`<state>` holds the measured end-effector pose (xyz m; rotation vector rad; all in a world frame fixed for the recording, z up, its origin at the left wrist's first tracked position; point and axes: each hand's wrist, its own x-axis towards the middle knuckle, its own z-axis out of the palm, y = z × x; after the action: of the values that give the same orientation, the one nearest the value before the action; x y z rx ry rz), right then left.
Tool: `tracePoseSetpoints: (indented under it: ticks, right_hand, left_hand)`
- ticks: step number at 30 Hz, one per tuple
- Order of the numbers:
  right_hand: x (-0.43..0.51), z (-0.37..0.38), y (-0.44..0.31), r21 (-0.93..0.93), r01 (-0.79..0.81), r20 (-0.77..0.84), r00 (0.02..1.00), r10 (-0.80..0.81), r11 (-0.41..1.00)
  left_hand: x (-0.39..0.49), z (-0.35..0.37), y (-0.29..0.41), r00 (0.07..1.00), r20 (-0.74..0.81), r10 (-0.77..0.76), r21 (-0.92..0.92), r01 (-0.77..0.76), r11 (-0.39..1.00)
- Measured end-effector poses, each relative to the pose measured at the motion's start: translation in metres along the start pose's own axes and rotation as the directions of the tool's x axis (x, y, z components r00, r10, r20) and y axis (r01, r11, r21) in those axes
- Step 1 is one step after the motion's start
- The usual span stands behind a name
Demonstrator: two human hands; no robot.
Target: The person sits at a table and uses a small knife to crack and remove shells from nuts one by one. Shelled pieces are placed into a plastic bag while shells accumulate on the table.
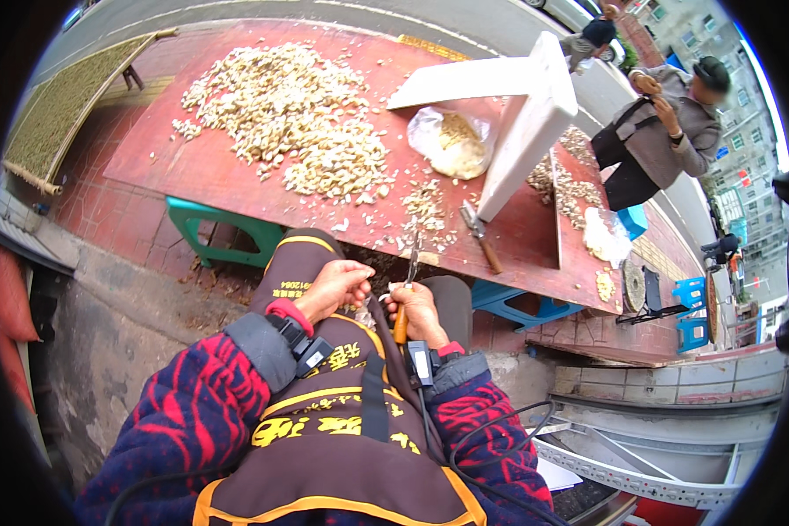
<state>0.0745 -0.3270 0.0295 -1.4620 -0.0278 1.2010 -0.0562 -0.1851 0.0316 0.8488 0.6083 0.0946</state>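
Over my lap, my right hand (415,312) is closed round the wooden handle of a knife (413,263) whose blade points away toward the table edge. A small pale piece shows at its fingertips. Just to the left, my left hand (336,287) has thumb and fingertips pinched together on a small piece, too small to name. Beyond the hands, a large pile of pale shelled pieces (296,118), perhaps nuts or beans, covers much of the red table (158,158). A smaller heap (424,207) lies near the edge, beside a second wooden-handled tool (481,238).
A plastic bag of pale pieces (457,144) sits by a white upright board (519,151). Green (223,230) and blue stools (526,306) stand under the table. A person in a grey coat (664,125) stands at the far right side. Black cables hang by my right sleeve.
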Motion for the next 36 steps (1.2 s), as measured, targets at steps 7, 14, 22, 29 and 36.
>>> tracePoseSetpoints:
  ticks: [7,14,22,29,36]
  right_hand:
    - [-0.006,-0.005,-0.007,0.164,-0.039,0.049,0.998,0.032,0.986]
    - [-0.014,-0.013,-0.014,0.412,-0.118,0.204,0.978,0.034,0.903]
    - [0.0,-0.02,-0.011,0.423,-0.149,0.247,0.968,0.045,0.894]
    - [0.011,-0.022,-0.006,0.308,-0.154,0.292,0.954,0.061,0.939]
    - [0.025,-0.02,-0.005,0.279,-0.232,0.38,0.918,0.115,0.932]
  left_hand:
    - [-0.005,0.007,0.007,1.0,0.01,-0.002,-0.05,0.002,0.999]
    - [-0.003,0.027,0.024,0.998,0.063,-0.023,-0.166,0.033,0.986]
    - [0.011,0.044,0.035,0.994,0.104,-0.038,-0.273,0.066,0.96]
    - [0.042,0.043,0.041,0.996,0.029,-0.088,-0.112,0.091,0.99]
    - [0.144,0.068,0.102,0.996,0.083,-0.008,0.195,-0.009,0.981]
